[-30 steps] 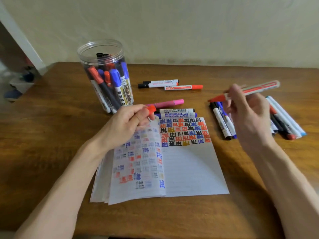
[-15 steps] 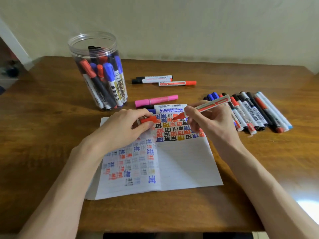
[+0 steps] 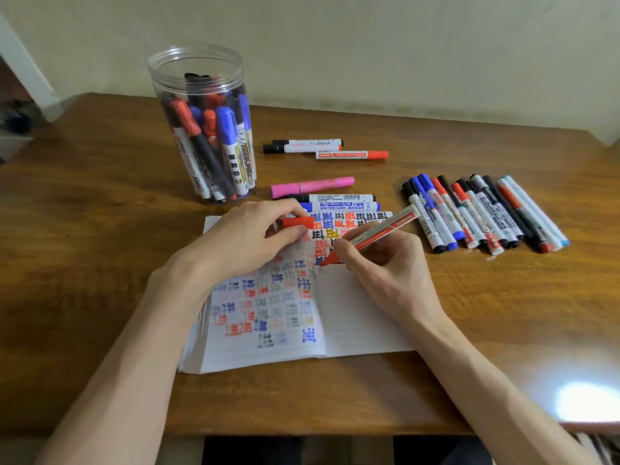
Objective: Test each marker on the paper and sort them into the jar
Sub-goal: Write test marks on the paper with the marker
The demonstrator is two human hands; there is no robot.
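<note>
Over the paper (image 3: pixel 362 317), I see the right hand (image 3: pixel 385 266) gripping a red marker (image 3: pixel 380 230), tip touching the page — the left hand (image 3: pixel 248 243) pinches a red cap (image 3: pixel 297 222), jar (image 3: pixel 167 78) upright behind on the counter (image 3: pixel 100 229).

Clear jar (image 3: pixel 201 129) open-topped, reachable from above. Bare wooden table (image 3: pixel 100 246) lies left of notebook (image 3: pixel 362 317). Obstructions: left hand (image 3: pixel 241 243) pinching red cap (image 3: pixel 297 222) and right hand (image 3: pixel 392 273) gripping red marker (image 3: pixel 385 228), both over the notebook's top; pink marker (image 3: pixel 312 186) near the jar; marker row (image 3: pixel 483 213) at right, well apart from the jar.
</note>
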